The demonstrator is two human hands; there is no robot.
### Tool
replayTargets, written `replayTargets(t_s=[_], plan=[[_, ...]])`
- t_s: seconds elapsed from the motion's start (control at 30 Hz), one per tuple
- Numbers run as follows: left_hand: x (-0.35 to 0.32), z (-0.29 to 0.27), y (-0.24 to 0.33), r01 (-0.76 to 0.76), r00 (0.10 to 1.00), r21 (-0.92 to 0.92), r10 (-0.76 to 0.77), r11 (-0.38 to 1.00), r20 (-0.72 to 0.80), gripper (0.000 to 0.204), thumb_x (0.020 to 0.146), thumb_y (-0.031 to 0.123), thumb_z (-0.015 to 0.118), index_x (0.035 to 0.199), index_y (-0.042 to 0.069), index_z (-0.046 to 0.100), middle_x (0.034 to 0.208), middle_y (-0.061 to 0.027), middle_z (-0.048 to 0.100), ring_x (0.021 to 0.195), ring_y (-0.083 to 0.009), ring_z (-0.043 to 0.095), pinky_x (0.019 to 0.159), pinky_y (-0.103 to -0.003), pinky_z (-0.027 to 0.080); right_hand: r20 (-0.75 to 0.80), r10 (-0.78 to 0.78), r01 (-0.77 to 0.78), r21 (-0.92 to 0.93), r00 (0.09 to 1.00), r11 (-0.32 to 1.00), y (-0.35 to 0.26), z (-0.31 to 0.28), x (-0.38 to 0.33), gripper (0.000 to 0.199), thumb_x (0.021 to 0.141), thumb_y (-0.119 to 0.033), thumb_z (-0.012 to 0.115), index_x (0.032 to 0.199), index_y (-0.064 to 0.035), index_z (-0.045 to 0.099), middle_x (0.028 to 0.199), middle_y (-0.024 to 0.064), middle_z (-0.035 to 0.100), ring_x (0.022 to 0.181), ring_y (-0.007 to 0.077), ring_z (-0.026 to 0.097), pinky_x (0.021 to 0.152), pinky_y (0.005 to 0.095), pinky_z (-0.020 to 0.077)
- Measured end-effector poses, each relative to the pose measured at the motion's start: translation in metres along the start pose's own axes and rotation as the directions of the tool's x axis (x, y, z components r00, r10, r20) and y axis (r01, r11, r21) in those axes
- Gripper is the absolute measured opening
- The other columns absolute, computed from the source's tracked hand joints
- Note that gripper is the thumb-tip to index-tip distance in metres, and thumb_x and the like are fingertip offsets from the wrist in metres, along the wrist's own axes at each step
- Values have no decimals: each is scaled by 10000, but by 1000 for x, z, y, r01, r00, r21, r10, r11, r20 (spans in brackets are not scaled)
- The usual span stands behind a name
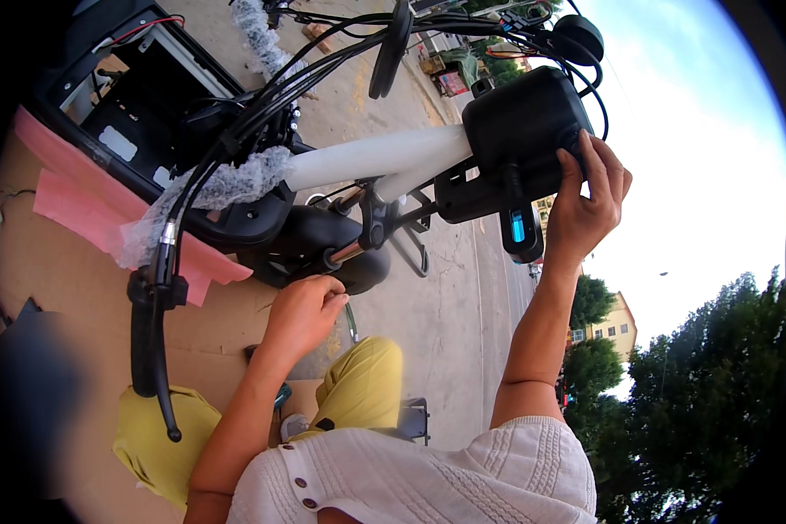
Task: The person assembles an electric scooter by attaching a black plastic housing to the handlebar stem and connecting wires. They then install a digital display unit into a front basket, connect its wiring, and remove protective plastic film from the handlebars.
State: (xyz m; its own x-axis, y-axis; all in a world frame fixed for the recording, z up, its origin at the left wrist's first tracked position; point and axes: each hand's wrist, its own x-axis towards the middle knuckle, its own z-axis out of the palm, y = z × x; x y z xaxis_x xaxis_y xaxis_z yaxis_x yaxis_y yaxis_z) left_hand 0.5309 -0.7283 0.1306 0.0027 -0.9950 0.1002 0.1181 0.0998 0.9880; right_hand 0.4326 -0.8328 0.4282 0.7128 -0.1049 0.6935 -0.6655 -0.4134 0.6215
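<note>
My right hand [589, 196] is raised to a black box-shaped housing [524, 122] on the front of an electric bike. Its thumb and fingers pinch a rounded part at the housing's right edge; the fingertips partly cover that part. Below the housing sits a small black display unit [520, 231] with a lit blue screen. My left hand [304, 313] is lower down, fingers curled, beside the black front mudguard [358, 262] and a fork tube [348, 253]. What it holds, if anything, is hidden. A thin greenish piece [352, 323] shows close to its fingertips.
Bubble wrap [244, 179] covers part of the white frame [367, 157]. A handlebar grip with brake lever [155, 349] hangs at left; black cables [297, 83] cross above. Pink foam sheet [87, 188] and brown cardboard [236, 314] lie below. An open black compartment [131, 105] is upper left.
</note>
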Motion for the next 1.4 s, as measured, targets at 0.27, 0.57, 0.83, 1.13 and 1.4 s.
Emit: replayTargets(t_s=[0.27,0.57,0.83,1.13,1.4], plan=[[1,-1,0,8,1000,12,-8,1000,10,183,847,131,647,945,-22,671,868,-136,686,758,-246,655,696,-343,504,59,116,-113,-54,992,992,-9,-4,3,265,772,-60,752,1032,-111,743,1007,45,689,987,205,591,843,331,490],[2,1,1,11,1000,10,-11,1000,15,183,848,128,651,949,-24,672,860,-139,685,750,-246,654,693,-339,504,-10,81,-81,23,997,996,-1,7,-4,213,823,-45,700,1030,-80,736,1007,49,682,965,212,557,827,321,475],[2,1,0,3,1000,12,-3,1000,8,179,845,128,655,944,-19,669,847,-142,685,739,-243,653,684,-334,504,63,440,-437,301,896,847,9,8,-9,442,857,-204,725,1222,-11,568,1168,145,536,1064,234,538,950,341,439],[3,-3,2,35,999,-9,-35,999,10,194,847,135,650,958,-24,663,860,-150,691,760,-236,663,699,-333,510,304,739,-698,651,601,300,8,19,-19,660,830,-330,754,1270,57,448,1213,184,516,1112,236,541,997,337,403],[3,-2,-3,30,1000,-12,-30,999,1,199,844,126,644,970,-27,662,854,-155,694,764,-238,670,706,-333,513,479,651,-643,765,589,18,12,25,-13,577,820,-298,754,1197,43,482,1083,135,567,1012,216,580,923,330,459]])
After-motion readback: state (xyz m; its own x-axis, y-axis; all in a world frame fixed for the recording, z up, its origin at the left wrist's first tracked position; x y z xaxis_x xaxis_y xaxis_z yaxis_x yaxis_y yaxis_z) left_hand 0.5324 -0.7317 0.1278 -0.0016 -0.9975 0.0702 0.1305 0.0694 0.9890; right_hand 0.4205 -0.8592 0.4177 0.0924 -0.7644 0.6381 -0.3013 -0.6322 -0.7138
